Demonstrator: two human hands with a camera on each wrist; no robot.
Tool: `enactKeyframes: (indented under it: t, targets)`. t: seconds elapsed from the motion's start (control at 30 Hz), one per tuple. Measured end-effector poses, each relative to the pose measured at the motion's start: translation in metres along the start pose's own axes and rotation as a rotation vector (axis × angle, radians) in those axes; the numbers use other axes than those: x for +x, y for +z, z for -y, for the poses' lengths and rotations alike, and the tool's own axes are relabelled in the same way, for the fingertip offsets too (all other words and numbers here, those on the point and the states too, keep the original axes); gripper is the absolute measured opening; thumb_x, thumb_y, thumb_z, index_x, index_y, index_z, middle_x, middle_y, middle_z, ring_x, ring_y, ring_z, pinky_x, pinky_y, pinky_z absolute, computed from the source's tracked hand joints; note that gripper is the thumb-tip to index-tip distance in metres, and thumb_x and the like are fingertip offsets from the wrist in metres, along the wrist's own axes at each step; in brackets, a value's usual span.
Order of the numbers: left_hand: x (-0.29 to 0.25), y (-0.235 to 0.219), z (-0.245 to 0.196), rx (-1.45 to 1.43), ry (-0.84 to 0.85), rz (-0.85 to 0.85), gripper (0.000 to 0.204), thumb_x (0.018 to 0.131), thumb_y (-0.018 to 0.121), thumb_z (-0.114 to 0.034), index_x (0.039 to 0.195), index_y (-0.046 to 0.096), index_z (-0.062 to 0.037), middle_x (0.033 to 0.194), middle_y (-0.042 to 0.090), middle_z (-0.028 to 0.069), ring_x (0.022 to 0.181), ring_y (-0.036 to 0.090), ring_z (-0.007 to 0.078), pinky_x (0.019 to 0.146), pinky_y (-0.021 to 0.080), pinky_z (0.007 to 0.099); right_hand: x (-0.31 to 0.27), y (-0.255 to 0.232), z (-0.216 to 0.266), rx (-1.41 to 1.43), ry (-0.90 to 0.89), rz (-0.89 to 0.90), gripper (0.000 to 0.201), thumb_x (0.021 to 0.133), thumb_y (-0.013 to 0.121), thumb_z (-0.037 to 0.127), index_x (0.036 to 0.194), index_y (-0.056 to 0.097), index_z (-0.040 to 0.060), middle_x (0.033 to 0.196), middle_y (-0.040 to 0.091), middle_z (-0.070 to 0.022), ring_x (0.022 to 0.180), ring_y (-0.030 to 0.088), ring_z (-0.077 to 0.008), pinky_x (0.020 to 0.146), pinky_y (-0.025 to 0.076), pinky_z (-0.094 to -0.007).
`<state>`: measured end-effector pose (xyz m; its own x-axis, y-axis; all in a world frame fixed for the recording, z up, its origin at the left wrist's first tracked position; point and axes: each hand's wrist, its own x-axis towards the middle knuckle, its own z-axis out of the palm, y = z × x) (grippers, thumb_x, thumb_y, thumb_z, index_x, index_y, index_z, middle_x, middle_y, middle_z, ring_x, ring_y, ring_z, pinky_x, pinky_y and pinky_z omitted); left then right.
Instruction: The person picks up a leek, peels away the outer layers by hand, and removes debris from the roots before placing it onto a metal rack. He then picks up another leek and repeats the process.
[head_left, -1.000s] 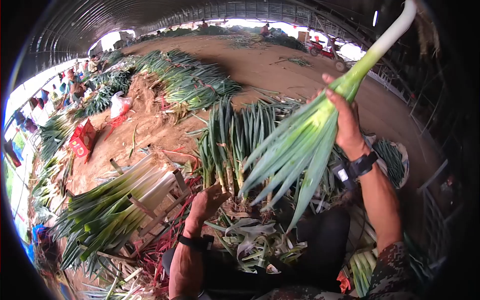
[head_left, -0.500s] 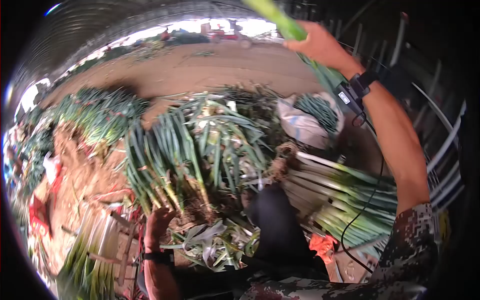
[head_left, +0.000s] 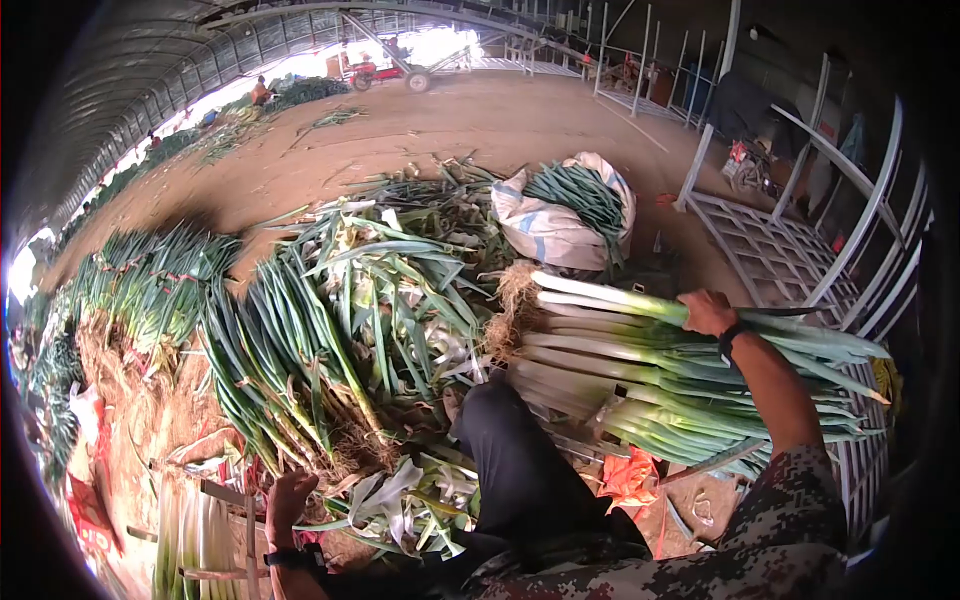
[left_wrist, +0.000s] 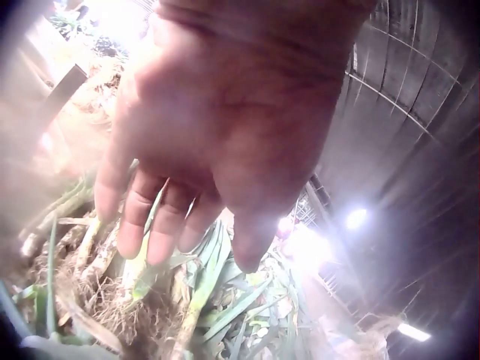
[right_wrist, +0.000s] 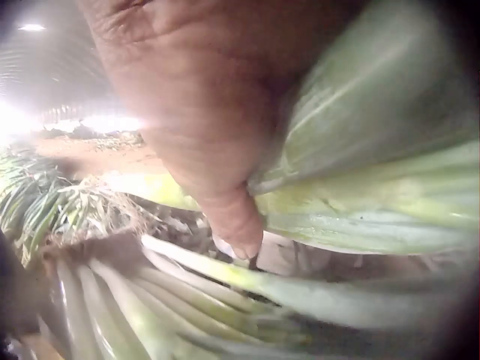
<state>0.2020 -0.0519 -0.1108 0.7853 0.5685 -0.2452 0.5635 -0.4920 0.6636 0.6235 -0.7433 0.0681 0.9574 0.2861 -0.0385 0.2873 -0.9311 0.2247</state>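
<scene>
My right hand (head_left: 708,312) grips a large green onion (head_left: 608,297) where its white stalk turns green. That onion lies along the top of a stack of trimmed green onions (head_left: 590,358), roots to the left and leaves to the right. In the right wrist view the thumb of the right hand (right_wrist: 195,112) wraps over the onion's pale leaf base (right_wrist: 322,206). Near the roots of a leaning bunch of untrimmed green onions (head_left: 285,360), my left hand (head_left: 290,498) hangs with nothing in it. The left wrist view shows its fingers (left_wrist: 169,225) loosely bent.
Behind the stack stands a white sack (head_left: 530,225) of green leaves. Stripped leaves (head_left: 410,505) lie before my knee (head_left: 510,440). A wooden rack (head_left: 250,530) holds more onions at lower left. Orange plastic (head_left: 628,475) lies below the stack; metal frames (head_left: 780,250) stand at right.
The view has turned to the right. My right hand has lowered the green onion from up high onto the right stack. The left hand stays low by the untrimmed bunch.
</scene>
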Motion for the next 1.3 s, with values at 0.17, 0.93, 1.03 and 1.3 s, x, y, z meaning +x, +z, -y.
enactKeyframes:
  t: [0.17,0.93,1.03,1.3]
  targets:
    - [-0.003,0.009,-0.011,0.035,-0.053,-0.019,0.044,0.085,0.072,-0.041,0.107,0.074,-0.0030,0.095,0.075,0.0149,0.088,0.073,0.0233,0.079,0.055,0.0366,-0.017,0.047,-0.012,-0.078,0.018,-0.074,0.061,0.068,0.083,0.029,0.125,0.067,0.0185,0.114,0.067,-0.0133,0.113,0.061,-0.0363,0.095,0.049,-0.0496]
    - [0.016,-0.005,0.058,0.328,0.585,-0.167,0.023,0.087,0.067,-0.016,0.107,0.074,-0.0062,0.106,0.072,0.0161,0.102,0.069,0.0310,0.090,0.055,0.0405,0.066,0.057,0.040,-0.168,-0.064,0.269,0.018,0.077,0.064,0.020,0.079,0.074,0.0052,0.083,0.069,-0.0221,0.083,0.068,-0.0377,0.077,0.054,-0.0462]
    - [-0.030,-0.044,0.026,-0.777,0.278,-0.237,0.030,0.099,0.061,-0.021,0.118,0.066,0.0010,0.119,0.067,0.0088,0.111,0.062,0.0178,0.095,0.049,0.0318,0.088,0.023,0.127,0.437,-0.442,0.015,0.025,0.075,0.068,0.019,0.094,0.074,0.0034,0.088,0.071,-0.0188,0.086,0.071,-0.0256,0.082,0.055,-0.0391]
    - [-0.211,-0.102,0.075,-0.676,-0.115,-0.590,0.048,0.102,0.057,-0.036,0.130,0.059,0.0025,0.107,0.072,0.0118,0.096,0.070,0.0188,0.087,0.053,0.0320,0.000,-0.078,0.403,1.112,-0.888,0.501,0.044,0.090,0.069,0.016,0.129,0.060,-0.0032,0.106,0.068,-0.0078,0.088,0.062,-0.0119,0.079,0.051,-0.0263]
